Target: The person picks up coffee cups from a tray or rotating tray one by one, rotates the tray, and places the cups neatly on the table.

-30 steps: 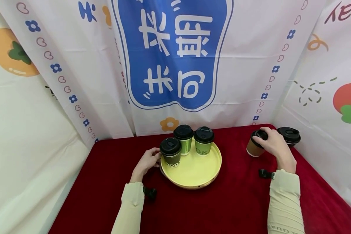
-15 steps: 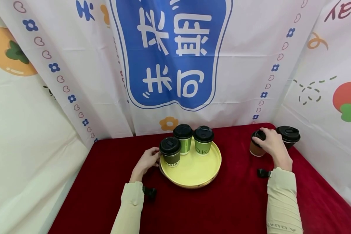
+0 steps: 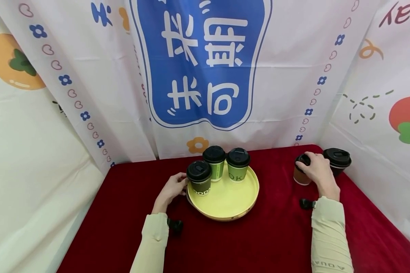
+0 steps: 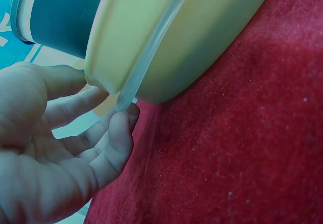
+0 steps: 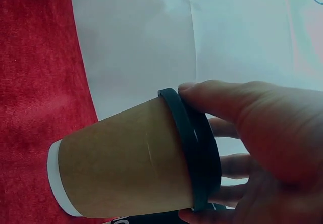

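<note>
In the head view my right hand (image 3: 320,171) holds a brown paper cup (image 3: 301,176) by its black lid, over the right part of the table. The right wrist view shows fingers and thumb spread round the lid (image 5: 194,148) of that cup. My left hand (image 3: 172,188) is at the left edge of a round yellow tray (image 3: 225,201). Up close, its thumb and fingers pinch a pale strip (image 4: 146,57) along the tray's side. On the tray stand a dark green cup (image 3: 201,185), a green cup (image 3: 217,170) and a light green cup (image 3: 237,172), all with black lids.
Another dark cup with a black lid (image 3: 337,158) stands just behind my right hand, by the right wall. Dark red cloth (image 3: 259,246) covers the table. A printed white curtain (image 3: 276,94) hangs along the back edge.
The brown cup's base has swung a little to the right, so the cup stands more upright. My right wrist has shifted slightly left. The left hand and tray stay in place.
</note>
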A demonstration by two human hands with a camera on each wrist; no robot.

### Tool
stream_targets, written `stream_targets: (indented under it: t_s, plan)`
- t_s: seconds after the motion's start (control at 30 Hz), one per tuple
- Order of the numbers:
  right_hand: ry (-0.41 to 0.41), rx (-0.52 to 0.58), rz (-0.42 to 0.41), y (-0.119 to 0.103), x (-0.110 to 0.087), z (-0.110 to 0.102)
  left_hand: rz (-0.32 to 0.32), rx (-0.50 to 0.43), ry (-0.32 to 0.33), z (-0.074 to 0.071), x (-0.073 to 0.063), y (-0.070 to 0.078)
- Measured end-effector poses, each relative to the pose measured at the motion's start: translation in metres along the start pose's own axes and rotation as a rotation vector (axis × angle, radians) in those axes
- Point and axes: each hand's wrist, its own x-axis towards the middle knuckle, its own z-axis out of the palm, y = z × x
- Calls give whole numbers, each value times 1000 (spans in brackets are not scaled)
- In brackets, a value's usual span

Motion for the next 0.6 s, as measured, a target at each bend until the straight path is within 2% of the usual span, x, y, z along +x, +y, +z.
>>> stream_targets:
  t_s: [0.27,0.43,0.6]
  plan:
    - [69,17,-22,4,-1,2,0,1,10,-1,-2,0]
    - [55,21,-23,6,-1,3,-3,5,15,-1,-2,1]
    - [8,38,12,5,-3,0,-1,10,26,1,-1,0]
